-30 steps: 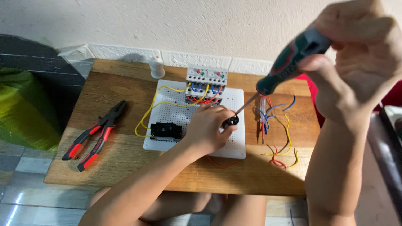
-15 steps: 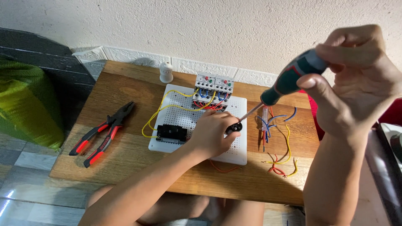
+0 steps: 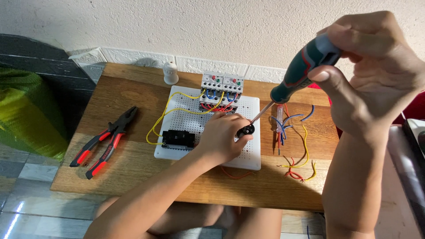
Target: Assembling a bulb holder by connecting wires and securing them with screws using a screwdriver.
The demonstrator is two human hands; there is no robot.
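Both hands are occupied over the white perforated board [image 3: 248, 152]. A screwdriver [image 3: 297, 75] with a dark green and red handle is gripped by the right hand [image 3: 372, 75], fingers curled tight around the handle, raised high near the camera; its thin shaft is slanted down to a small black round part [image 3: 246, 130]. That part is pinched at the board by the left hand [image 3: 223, 139], fingers closed about it (the fingertips themselves are mostly hidden). The board is laid on the wooden desk [image 3: 128, 95], with two grey relay blocks [image 3: 222, 85] at its far edge, a black component [image 3: 178, 139] at its near left, and yellow wires [image 3: 166, 116] looped between. Red-handled pliers [image 3: 105, 142] are lying well apart to the left; loose coloured wires [image 3: 299, 146] are scattered just right of the board.
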